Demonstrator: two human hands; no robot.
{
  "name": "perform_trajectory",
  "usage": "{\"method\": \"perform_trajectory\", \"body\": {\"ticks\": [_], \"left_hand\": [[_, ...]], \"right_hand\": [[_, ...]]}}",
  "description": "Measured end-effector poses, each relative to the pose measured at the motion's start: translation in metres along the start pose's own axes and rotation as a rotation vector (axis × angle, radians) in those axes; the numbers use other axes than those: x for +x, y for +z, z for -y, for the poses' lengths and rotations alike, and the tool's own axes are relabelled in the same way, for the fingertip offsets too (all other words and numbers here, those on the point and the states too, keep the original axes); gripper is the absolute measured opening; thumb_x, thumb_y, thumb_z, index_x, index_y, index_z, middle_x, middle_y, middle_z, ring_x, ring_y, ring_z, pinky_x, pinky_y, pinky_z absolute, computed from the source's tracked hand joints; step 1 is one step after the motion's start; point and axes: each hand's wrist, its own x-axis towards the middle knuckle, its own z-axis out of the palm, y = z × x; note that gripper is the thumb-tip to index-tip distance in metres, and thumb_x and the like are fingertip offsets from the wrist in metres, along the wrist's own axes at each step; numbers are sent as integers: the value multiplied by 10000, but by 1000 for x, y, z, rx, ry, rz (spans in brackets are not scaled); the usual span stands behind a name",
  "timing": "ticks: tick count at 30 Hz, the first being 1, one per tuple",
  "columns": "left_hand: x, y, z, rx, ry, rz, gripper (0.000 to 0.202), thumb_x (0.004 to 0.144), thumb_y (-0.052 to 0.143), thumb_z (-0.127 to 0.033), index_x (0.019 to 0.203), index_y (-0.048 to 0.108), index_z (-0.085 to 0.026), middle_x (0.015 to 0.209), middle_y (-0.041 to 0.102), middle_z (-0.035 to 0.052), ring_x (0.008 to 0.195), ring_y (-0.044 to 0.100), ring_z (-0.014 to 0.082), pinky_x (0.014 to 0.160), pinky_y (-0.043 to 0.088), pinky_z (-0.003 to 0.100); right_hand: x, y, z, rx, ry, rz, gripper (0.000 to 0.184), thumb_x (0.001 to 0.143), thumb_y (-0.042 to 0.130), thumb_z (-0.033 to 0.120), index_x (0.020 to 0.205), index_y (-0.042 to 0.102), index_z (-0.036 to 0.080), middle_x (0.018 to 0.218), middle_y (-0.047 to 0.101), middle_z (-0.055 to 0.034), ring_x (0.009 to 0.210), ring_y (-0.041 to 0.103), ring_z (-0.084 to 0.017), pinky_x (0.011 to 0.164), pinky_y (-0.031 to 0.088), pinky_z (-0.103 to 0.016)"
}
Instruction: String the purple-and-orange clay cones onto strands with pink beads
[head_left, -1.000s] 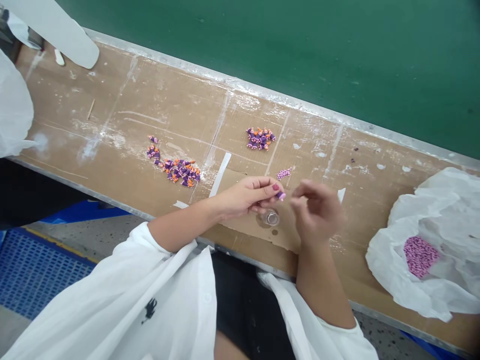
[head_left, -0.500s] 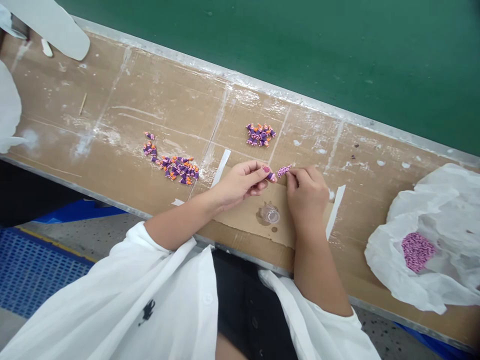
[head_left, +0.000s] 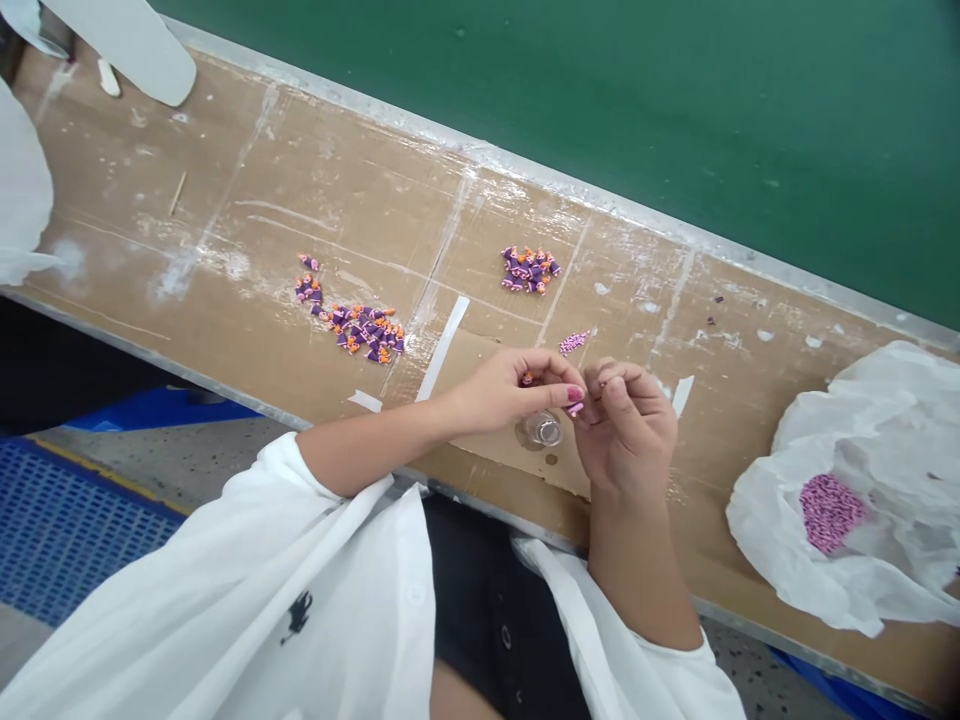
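Observation:
Between the thumb and fingers of my left hand (head_left: 529,388) is a small purple, pink and orange figurine (head_left: 574,408), partly hidden by the fingers. My right hand (head_left: 628,420) is close beside it, thumb and fingers pinched together; whatever sits between the tips is too small to make out. Just beyond the hands lies a little pile of pink pieces (head_left: 574,343). Under my left hand, a small clear cup (head_left: 546,430) stands on a cardboard sheet (head_left: 487,447) with wet spots around it.
Similar figurines lie in a larger cluster (head_left: 364,332) to the left and a smaller cluster (head_left: 530,270) farther back. On the right, crumpled white paper (head_left: 900,480) holds a heap of pink pieces (head_left: 832,513). A thin stick (head_left: 178,193) lies at the left.
My right hand has left the pink pile and drawn back toward me. My left hand has shifted right and nearer with the figurine, so the two hands now nearly meet.

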Motion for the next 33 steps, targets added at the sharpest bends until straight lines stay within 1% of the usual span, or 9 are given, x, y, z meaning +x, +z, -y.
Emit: {"method": "perform_trajectory", "body": {"ticks": [6, 12, 16, 19, 22, 24, 26, 29, 33], "left_hand": [[-1, 2, -3, -38, -16, -5, 484, 640, 923, -548, 744, 674, -146, 640, 623, -25, 662, 595, 86, 678, 477, 252], [-3, 1, 0, -18, -18, -30, 453, 664, 919, -499, 751, 659, -138, 617, 601, -42, 574, 518, 48, 609, 428, 223], [-5, 0, -3, -28, -29, 41, 416, 737, 861, -478, 751, 623, -137, 627, 611, -32, 534, 510, 42, 537, 378, 208], [-6, -3, -6, -17, -27, 87, 360, 773, 823, -424, 749, 596, -145, 624, 605, -40, 541, 548, 54, 565, 436, 216], [-6, -6, -8, 53, -16, 122, 275, 800, 765, -367, 768, 599, -150, 646, 644, -18, 594, 607, 83, 611, 479, 233], [-7, -9, -11, 140, 4, 138, 214, 811, 717, -328, 768, 602, -152, 658, 655, -12, 628, 618, 89, 625, 466, 230], [-8, -12, -15, 275, 32, 146, 175, 814, 687, -296, 753, 608, -153, 646, 634, -28, 620, 564, 70, 616, 414, 215], [-9, -17, -20, 452, 47, 177, 152, 807, 678, -273, 736, 618, -153, 635, 596, -48, 599, 479, 55, 604, 362, 214], [-8, -22, -20, 542, 33, 274, 110, 799, 657, -212, 719, 616, -148, 666, 607, -40, 629, 510, 61, 623, 380, 214]], "right_hand": [[-4, 8, -1, 10, -57, -48, 267, 888, 761, 447, 816, 620, 231, 762, 533, 37, 540, 459, -70, 455, 359, -206], [-7, 13, 0, 30, -119, -58, 165, 904, 763, 374, 842, 674, 249, 738, 553, 41, 557, 510, -81, 455, 403, -201], [-12, 14, -2, 11, -155, -93, 75, 905, 765, 331, 881, 725, 272, 811, 638, 18, 611, 580, -97, 430, 411, -200], [-15, 13, -2, -47, -195, -122, 36, 893, 781, 302, 890, 749, 286, 840, 687, 4, 692, 645, -120, 460, 469, -208], [-16, 12, 1, -104, -228, -101, 37, 888, 781, 269, 876, 748, 282, 817, 699, 7, 683, 661, -124, 501, 520, -229], [-15, 10, 4, -142, -246, -71, 50, 886, 773, 242, 864, 741, 273, 797, 698, 11, 651, 657, -120, 515, 535, -240], [-13, 5, 7, -185, -251, -11, 67, 887, 755, 206, 862, 731, 264, 794, 704, 10, 650, 667, -128, 528, 546, -254], [-10, -4, 12, -274, -254, 150, 117, 883, 721, 140, 870, 716, 256, 813, 722, 4, 717, 698, -150, 623, 581, -294], [-5, -12, 16, -385, -272, 349, 165, 879, 685, 85, 839, 673, 245, 797, 703, 14, 763, 677, -147, 727, 559, -317]]}}
